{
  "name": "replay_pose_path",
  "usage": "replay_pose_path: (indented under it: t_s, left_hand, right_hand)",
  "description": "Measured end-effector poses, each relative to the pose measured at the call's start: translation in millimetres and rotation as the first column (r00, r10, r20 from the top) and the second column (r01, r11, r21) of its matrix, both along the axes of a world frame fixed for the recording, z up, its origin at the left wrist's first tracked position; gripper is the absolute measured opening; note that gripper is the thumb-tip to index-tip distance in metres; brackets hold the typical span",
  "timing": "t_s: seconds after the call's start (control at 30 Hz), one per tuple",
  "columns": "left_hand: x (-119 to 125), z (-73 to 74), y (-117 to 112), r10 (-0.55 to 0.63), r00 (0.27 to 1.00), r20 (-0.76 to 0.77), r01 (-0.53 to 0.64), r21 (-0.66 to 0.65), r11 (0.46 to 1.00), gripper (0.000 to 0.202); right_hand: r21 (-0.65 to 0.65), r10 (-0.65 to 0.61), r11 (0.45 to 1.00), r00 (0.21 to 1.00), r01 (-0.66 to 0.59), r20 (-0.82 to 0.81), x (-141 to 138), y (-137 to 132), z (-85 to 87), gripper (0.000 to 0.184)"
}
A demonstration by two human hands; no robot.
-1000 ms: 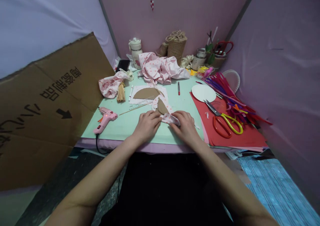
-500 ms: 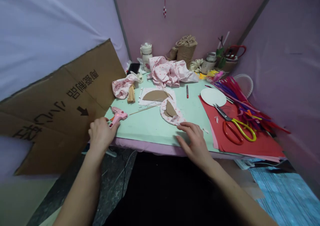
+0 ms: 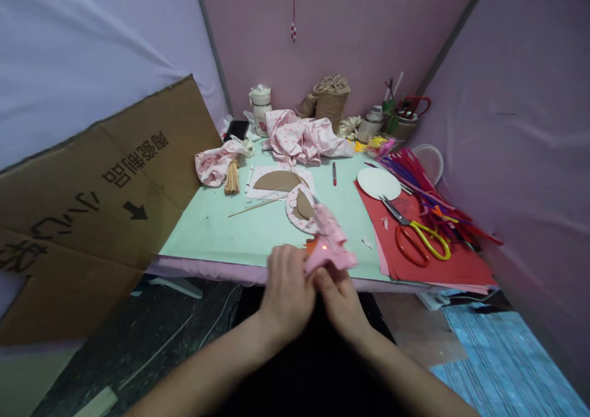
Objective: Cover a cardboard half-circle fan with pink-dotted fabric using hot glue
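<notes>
A pink hot glue gun (image 3: 329,236) is held in front of my body at the table's near edge, its small light glowing orange. My left hand (image 3: 288,282) has its fingers closed round the handle side of it. My right hand (image 3: 338,297) meets it there, thumb and fingers closed on the gun's lower part. Just behind the gun lies a fabric-edged cardboard piece (image 3: 297,211), partly hidden by it. Farther back, a cardboard half-circle (image 3: 276,180) rests on a pink-dotted cloth, with a thin stick (image 3: 253,208) in front.
Scissors (image 3: 410,226) with red and yellow handles lie on red sheets (image 3: 442,272) at the right, near a white disc (image 3: 378,183) and pipe cleaners (image 3: 428,177). Crumpled dotted fabric (image 3: 299,137) sits at the back. A large cardboard panel (image 3: 110,202) leans at the left.
My left hand has lifted the glue gun from the table's left side and brought it to the middle. My right hand has left the fabric-edged piece and closed on the gun.
</notes>
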State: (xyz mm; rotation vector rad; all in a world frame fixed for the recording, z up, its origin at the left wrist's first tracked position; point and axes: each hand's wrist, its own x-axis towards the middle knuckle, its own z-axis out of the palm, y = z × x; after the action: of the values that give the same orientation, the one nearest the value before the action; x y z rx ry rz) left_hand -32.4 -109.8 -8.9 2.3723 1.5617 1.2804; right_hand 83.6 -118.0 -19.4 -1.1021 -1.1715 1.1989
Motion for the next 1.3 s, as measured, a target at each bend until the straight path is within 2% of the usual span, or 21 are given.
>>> replay_pose_path:
  t_s: [0.07, 0.13, 0.2, 0.23, 0.27, 0.3, 0.37, 0.4, 0.47, 0.53, 0.6, 0.73, 0.87, 1.03, 1.17, 1.3]
  left_hand:
    - [30.5, -6.0, -1.9, -0.081, 0.997, -0.017, 0.079, -0.065, 0.995, 0.015]
    - [42.1, -5.4, 1.3, -0.216, 0.973, -0.079, 0.201, -0.157, 0.967, 0.014]
    - [36.3, 2.9, 13.5, -0.421, 0.9, -0.11, 0.383, -0.258, 0.887, 0.017]
    - [29.2, 8.5, 24.1, -0.507, 0.857, -0.096, 0.461, -0.298, 0.836, 0.025]
    - [21.0, 14.1, 37.6, -0.497, 0.865, -0.07, 0.456, -0.302, 0.837, 0.027]
    - [13.0, 18.7, 53.4, -0.434, 0.899, -0.056, 0.403, -0.282, 0.871, 0.025]
    - [1.4, 23.3, 88.1, -0.266, 0.96, -0.092, 0.233, -0.269, 0.935, 0.019]
    - [-1.3, 23.0, 104.4, -0.242, 0.961, -0.132, 0.196, -0.291, 0.936, 0.021]
    - [-0.9, 18.1, 130.2, -0.273, 0.937, -0.219, 0.18, -0.37, 0.912, 0.023]
    - [3.4, 10.7, 143.7, -0.289, 0.913, -0.287, 0.156, -0.41, 0.899, 0.03]
    - [6.7, 4.4, 146.4, -0.294, 0.901, -0.318, 0.145, -0.419, 0.896, 0.032]
    - [0.7, -0.7, 136.2, -0.333, 0.888, -0.318, 0.186, -0.414, 0.891, 0.009]
    - [-16.1, -5.0, 124.4, -0.393, 0.873, -0.289, 0.279, -0.365, 0.888, 0.016]
    - [-31.4, -17.9, 117.6, -0.47, 0.855, -0.219, 0.407, -0.279, 0.87, 0.02]
    - [-35.2, -26.5, 115.8, -0.484, 0.86, -0.16, 0.444, -0.233, 0.865, 0.02]
    - [-36.4, -29.7, 115.1, -0.491, 0.862, -0.126, 0.461, -0.205, 0.863, 0.018]
  right_hand:
    - [-0.121, -0.158, 0.982, 0.978, 0.142, -0.133, 3.6, -1.8, -2.6, 0.04]
    - [-0.197, -0.313, 0.943, 0.916, 0.269, -0.25, 12.6, -2.7, -7.0, 0.04]
    - [-0.246, -0.41, 0.907, 0.848, 0.341, -0.336, 24.7, -2.1, -12.5, 0.041]
    - [-0.26, -0.443, 0.893, 0.822, 0.368, -0.357, 30.8, -1.2, -15.3, 0.04]
    - [-0.265, -0.466, 0.882, 0.805, 0.39, -0.367, 36.5, 0.1, -17.6, 0.038]
    - [-0.264, -0.475, 0.877, 0.8, 0.4, -0.365, 41.4, 1.5, -19.2, 0.037]
    - [-0.262, -0.46, 0.884, 0.817, 0.386, -0.348, 48.2, 4.3, -20.1, 0.033]
    - [-0.263, -0.444, 0.891, 0.829, 0.37, -0.34, 50.1, 5.3, -19.4, 0.033]
    - [-0.265, -0.406, 0.906, 0.853, 0.329, -0.328, 52.0, 6.3, -16.8, 0.033]
    - [-0.25, -0.364, 0.922, 0.881, 0.295, -0.302, 53.1, 6.4, -14.6, 0.033]
    - [-0.226, -0.314, 0.939, 0.915, 0.259, -0.255, 54.8, 6.2, -13.8, 0.034]
    - [-0.257, -0.247, 0.947, 0.949, 0.193, -0.198, 60.7, 6.9, -13.8, 0.037]
    - [-0.313, -0.176, 0.942, 0.973, 0.122, -0.15, 65.4, 9.7, -8.6, 0.04]
    - [-0.35, -0.009, 0.937, 0.999, 0.024, 0.044, 68.2, 16.0, 2.8, 0.042]
    - [-0.35, 0.083, 0.936, 0.983, -0.02, 0.165, 68.4, 24.5, 7.4, 0.047]
    - [-0.347, 0.131, 0.936, 0.968, -0.05, 0.216, 66.0, 35.1, 7.8, 0.051]
